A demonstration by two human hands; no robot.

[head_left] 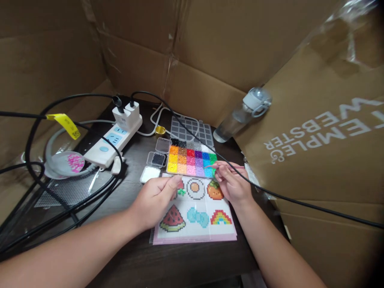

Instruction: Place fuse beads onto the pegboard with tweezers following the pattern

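My right hand [234, 182] is closed round a pair of pink tweezers [234, 166]. Their thin tip points left, over the lower right part of a bead box [190, 160] with many coloured compartments. My left hand [159, 196] is closed, thumb pressed on the fingers, above the left side of a pattern sheet [222, 236]. Whatever it may pinch is hidden. On the sheet are pixel pictures, among them a watermelon slice [173, 219], a blue bow [198, 217], a rainbow [221, 217], an egg [195, 188] and an orange fruit [215, 191].
Left of the bead box stand small cases of black beads [157, 159] and white beads [150, 174]. A gridded lid [192, 130] and a water bottle [237, 118] stand behind. A power strip [111, 142], a dish of pink beads [75, 163] and black cables [99, 206] crowd the left; cardboard walls surround everything.
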